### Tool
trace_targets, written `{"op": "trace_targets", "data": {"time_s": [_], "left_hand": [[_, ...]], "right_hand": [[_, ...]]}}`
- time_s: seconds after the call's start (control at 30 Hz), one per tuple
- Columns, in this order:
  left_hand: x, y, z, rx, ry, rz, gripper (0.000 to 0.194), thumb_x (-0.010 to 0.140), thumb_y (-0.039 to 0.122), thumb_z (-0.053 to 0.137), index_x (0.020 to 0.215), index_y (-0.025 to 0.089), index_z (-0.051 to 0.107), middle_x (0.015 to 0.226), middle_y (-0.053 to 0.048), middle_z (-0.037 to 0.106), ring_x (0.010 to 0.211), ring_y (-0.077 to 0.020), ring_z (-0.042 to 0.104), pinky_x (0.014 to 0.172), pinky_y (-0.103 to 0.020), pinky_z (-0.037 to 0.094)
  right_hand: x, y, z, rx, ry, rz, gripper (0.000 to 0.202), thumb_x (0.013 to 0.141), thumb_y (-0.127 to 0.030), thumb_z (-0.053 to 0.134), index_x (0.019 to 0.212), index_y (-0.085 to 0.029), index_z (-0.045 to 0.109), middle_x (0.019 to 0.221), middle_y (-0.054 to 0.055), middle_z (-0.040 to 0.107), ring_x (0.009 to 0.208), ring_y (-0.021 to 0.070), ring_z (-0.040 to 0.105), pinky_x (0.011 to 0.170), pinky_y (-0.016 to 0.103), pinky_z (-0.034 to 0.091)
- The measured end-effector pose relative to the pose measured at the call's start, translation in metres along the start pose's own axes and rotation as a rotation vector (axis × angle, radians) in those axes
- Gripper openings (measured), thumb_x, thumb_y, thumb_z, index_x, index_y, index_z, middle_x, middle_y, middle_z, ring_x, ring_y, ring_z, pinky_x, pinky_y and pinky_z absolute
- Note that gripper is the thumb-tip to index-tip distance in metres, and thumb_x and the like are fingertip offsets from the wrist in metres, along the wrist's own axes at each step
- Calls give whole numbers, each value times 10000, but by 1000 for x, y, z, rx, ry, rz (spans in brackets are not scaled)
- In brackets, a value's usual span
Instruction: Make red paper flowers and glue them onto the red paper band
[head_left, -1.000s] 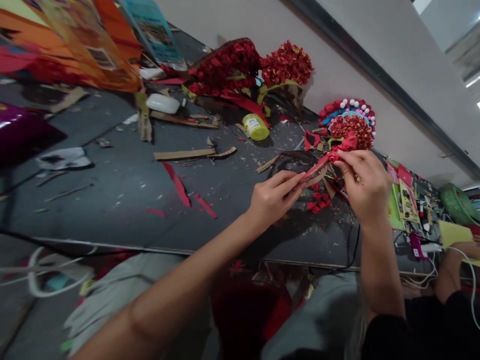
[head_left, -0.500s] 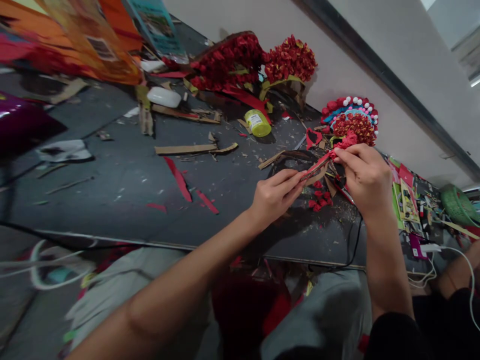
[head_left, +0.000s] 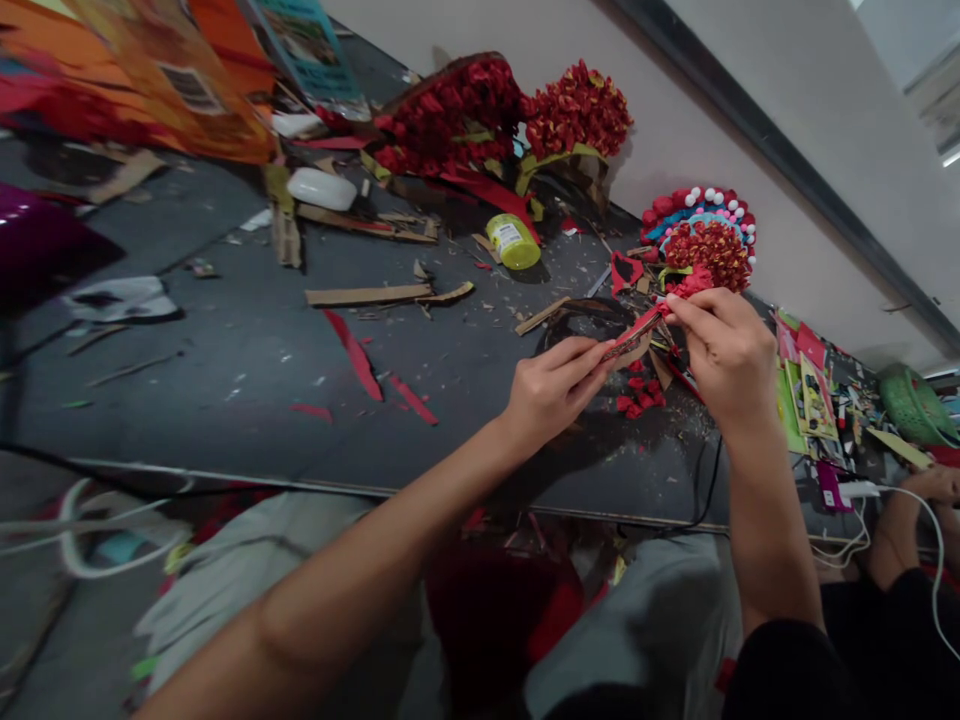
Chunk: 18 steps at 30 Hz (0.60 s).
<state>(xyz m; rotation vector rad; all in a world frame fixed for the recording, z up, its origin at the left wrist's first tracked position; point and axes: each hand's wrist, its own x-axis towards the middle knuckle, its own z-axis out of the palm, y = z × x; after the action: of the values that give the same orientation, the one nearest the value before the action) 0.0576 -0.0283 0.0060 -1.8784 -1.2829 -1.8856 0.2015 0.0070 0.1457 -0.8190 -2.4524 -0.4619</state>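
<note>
Between my two hands stretches a narrow strip, red along its top edge and brown like cardboard below. My left hand pinches its lower left end. At the upper right end, my right hand grips it beside a crumpled red paper ruffle. The fingertips partly hide what they press on. Below the strip lie small crumpled red paper pieces. Behind my right hand stands a round decoration with red, blue and white-beaded rows.
Two red ruffled pieces, one a rounded cluster, rest against the wall. A yellow-lidded jar, cardboard strips and red paper scraps lie on the dark table. Another person's arm is at the right, near a white cable.
Both hands keep hold of the strip in nearly the same place. The view has shifted slightly. At the right edge, the other person's forearm and hand have come further into view.
</note>
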Motion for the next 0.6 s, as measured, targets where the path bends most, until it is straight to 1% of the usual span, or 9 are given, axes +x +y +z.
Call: {"op": "trace_targets", "data": {"time_s": [0.17,0.27,0.37,0.47,0.53,0.6], "left_hand": [[4,1,-1,-18,4,-22,123,855,174,578,930,137,668,832,-52,693,658,-92,638,572,-153,513],[6,1,-3,-46,14,-72,127,854,191,578,926,146,673,831,-49,690,642,-91,625,557,-161,507],[7,2,-4,-58,23,-82,121,846,184,586,924,150,673,836,-50,689,639,-93,616,554,-169,502],[8,1,-5,-64,39,-70,105,837,169,597,909,143,669,833,-53,687,644,-93,611,555,-170,493],[8,0,-5,-72,53,-65,90,830,162,606,890,134,667,828,-60,683,658,-98,613,564,-174,493],[8,0,-5,-85,64,-75,73,822,154,616,871,127,663,818,-66,677,660,-104,613,567,-183,497]], "right_hand": [[2,-3,-3,6,-35,26,271,927,-176,415,986,-168,679,833,60,629,799,162,583,750,324,492],[3,-9,-9,-7,-56,32,276,924,-189,424,1106,-198,631,891,62,611,848,173,579,796,338,497],[3,-16,-16,-22,-36,60,344,919,-214,444,1248,-258,532,967,62,590,905,178,574,849,336,490],[-5,-18,-23,-48,45,99,425,888,-235,519,1307,-276,468,1003,71,576,890,171,582,843,321,496],[-16,-19,-28,-56,152,137,426,848,-233,587,1267,-252,512,959,71,585,837,168,595,788,315,514],[-30,-27,-35,-18,284,179,308,831,-208,607,1137,-239,606,872,52,611,777,166,608,717,310,524]]}}
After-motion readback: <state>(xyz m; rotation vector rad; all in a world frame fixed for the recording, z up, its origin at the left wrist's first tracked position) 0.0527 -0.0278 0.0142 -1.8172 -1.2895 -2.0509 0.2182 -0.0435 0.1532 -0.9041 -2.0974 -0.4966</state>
